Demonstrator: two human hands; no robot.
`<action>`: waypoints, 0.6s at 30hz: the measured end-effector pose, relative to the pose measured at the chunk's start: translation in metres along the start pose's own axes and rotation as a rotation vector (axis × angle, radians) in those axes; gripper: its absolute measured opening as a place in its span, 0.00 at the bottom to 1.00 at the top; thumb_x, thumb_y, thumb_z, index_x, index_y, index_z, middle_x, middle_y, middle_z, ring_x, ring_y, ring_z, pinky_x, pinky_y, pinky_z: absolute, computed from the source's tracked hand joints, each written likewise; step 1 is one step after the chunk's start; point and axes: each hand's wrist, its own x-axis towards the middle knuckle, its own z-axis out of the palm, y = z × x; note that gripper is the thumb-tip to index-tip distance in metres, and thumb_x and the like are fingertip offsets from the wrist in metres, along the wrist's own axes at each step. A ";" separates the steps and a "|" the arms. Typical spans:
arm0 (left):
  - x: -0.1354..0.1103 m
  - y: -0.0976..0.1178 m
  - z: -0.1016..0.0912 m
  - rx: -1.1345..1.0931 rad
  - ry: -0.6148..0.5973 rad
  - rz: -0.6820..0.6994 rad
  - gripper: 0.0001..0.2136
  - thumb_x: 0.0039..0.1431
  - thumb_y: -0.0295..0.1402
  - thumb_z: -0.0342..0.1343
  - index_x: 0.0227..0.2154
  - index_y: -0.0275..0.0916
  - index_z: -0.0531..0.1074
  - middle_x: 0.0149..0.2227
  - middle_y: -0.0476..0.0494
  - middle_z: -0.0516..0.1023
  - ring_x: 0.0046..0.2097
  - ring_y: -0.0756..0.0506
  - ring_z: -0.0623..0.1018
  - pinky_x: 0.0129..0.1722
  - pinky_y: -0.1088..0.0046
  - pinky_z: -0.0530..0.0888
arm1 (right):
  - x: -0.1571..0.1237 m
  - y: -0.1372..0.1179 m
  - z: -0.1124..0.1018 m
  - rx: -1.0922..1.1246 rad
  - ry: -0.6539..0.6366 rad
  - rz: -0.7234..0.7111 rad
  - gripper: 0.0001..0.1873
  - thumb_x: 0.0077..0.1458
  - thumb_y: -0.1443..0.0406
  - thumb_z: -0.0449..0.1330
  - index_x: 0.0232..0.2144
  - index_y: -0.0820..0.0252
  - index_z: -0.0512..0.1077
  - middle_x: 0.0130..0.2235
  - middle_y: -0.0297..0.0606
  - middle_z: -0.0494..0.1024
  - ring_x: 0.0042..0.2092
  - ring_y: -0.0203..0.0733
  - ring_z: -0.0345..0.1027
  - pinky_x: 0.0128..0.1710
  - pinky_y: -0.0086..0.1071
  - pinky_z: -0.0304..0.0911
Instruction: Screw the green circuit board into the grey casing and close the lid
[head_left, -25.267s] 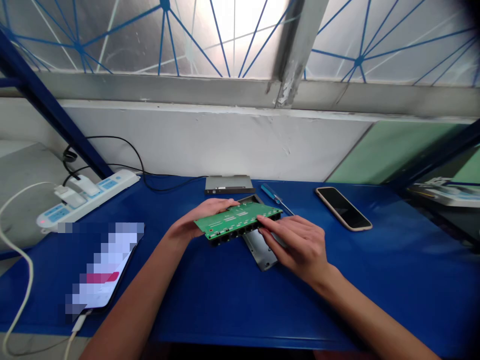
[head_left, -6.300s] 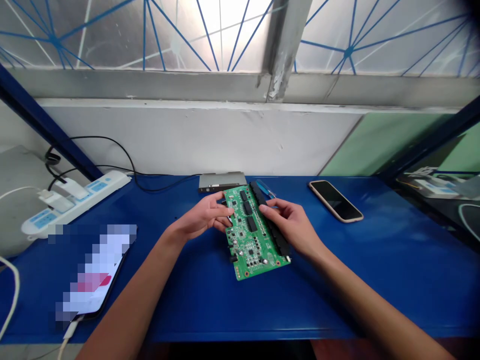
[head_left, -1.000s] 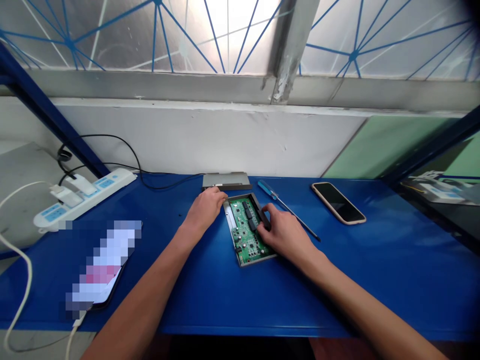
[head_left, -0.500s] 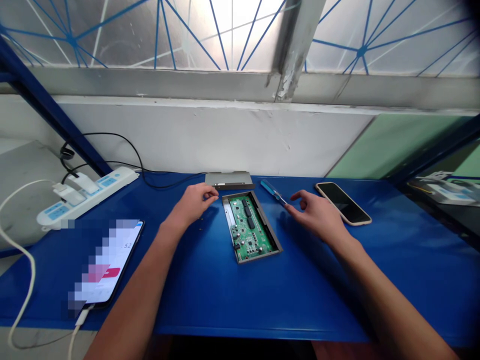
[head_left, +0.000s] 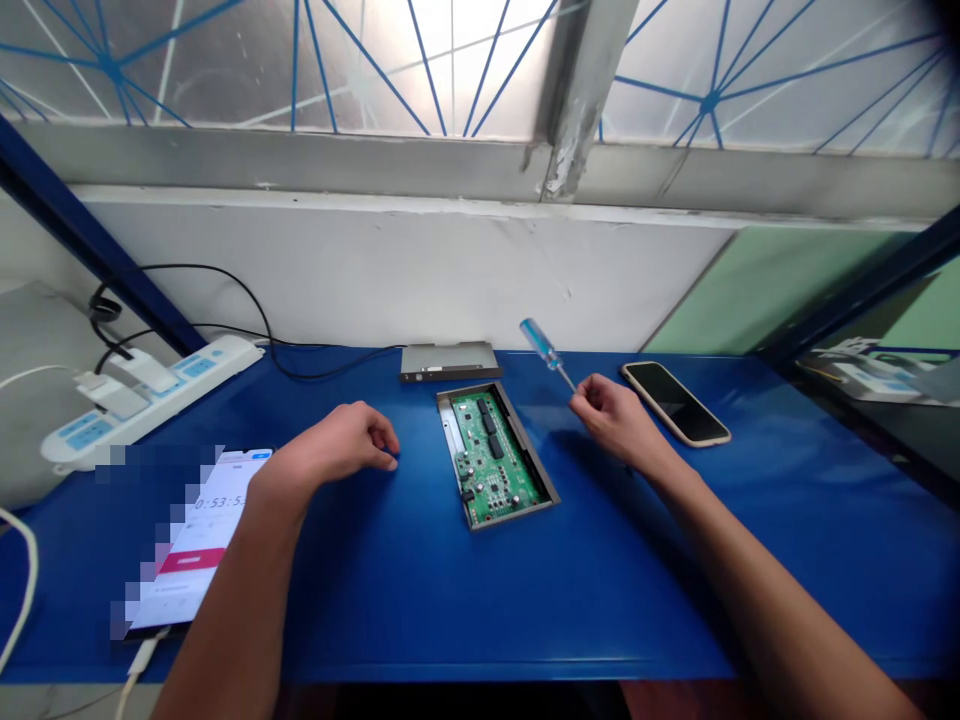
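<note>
My right hand (head_left: pixel 609 408) pinches a screwdriver (head_left: pixel 541 343) by its metal shaft, with the clear blue handle pointing up and away to the left. Left of it, a green circuit board (head_left: pixel 491 450) lies in a shallow metal casing (head_left: pixel 531 432) on the blue table. My left hand (head_left: pixel 352 442) is low over the table to the left of the casing, fingers curled and thumb near the fingertips. Whatever may be in those fingers is hidden. Behind the casing lies a flat grey metal cover (head_left: pixel 450 362).
A phone in a beige case (head_left: pixel 676 403) lies at the right. On the left are a lit phone (head_left: pixel 199 560) with a charging cable and a white power strip (head_left: pixel 161 395) with plugs. A black cable (head_left: pixel 330 374) runs along the wall (head_left: pixel 420 270).
The screwdriver has come off the table into my right hand, its handle raised. My left hand has moved left and nearer, over the spot where tiny dark bits lay. The view has shifted slightly.
</note>
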 end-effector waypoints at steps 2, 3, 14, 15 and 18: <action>-0.001 0.003 0.001 0.019 -0.018 -0.019 0.11 0.44 0.39 0.66 0.30 0.40 0.83 0.30 0.46 0.81 0.34 0.43 0.78 0.31 0.71 0.69 | -0.003 -0.007 0.003 0.270 0.027 -0.038 0.11 0.59 0.59 0.56 0.28 0.54 0.60 0.21 0.25 0.60 0.22 0.33 0.51 0.22 0.29 0.48; -0.002 0.005 0.001 0.026 -0.028 -0.021 0.09 0.44 0.38 0.65 0.29 0.40 0.82 0.29 0.46 0.80 0.33 0.44 0.77 0.30 0.71 0.68 | -0.006 -0.011 0.005 0.378 0.033 -0.055 0.11 0.60 0.59 0.56 0.28 0.54 0.59 0.21 0.24 0.60 0.21 0.32 0.50 0.21 0.28 0.48; 0.003 0.033 0.022 -0.248 0.106 0.351 0.04 0.57 0.33 0.58 0.32 0.39 0.76 0.30 0.47 0.79 0.33 0.47 0.76 0.34 0.71 0.72 | -0.029 -0.044 0.022 0.998 -0.102 -0.114 0.16 0.61 0.54 0.65 0.37 0.53 0.62 0.29 0.29 0.79 0.20 0.36 0.72 0.16 0.27 0.63; 0.004 0.037 0.025 -0.264 0.119 0.377 0.04 0.57 0.32 0.58 0.33 0.39 0.76 0.30 0.47 0.79 0.32 0.47 0.76 0.34 0.71 0.72 | -0.032 -0.047 0.023 1.010 -0.101 -0.138 0.15 0.62 0.54 0.64 0.37 0.53 0.63 0.30 0.30 0.80 0.23 0.38 0.75 0.18 0.29 0.67; 0.003 0.048 0.032 -0.271 0.147 0.443 0.04 0.59 0.29 0.57 0.34 0.38 0.77 0.32 0.47 0.79 0.33 0.48 0.75 0.35 0.70 0.73 | -0.039 -0.055 0.028 1.036 -0.099 -0.204 0.12 0.63 0.56 0.63 0.38 0.54 0.64 0.34 0.35 0.83 0.30 0.41 0.79 0.26 0.35 0.75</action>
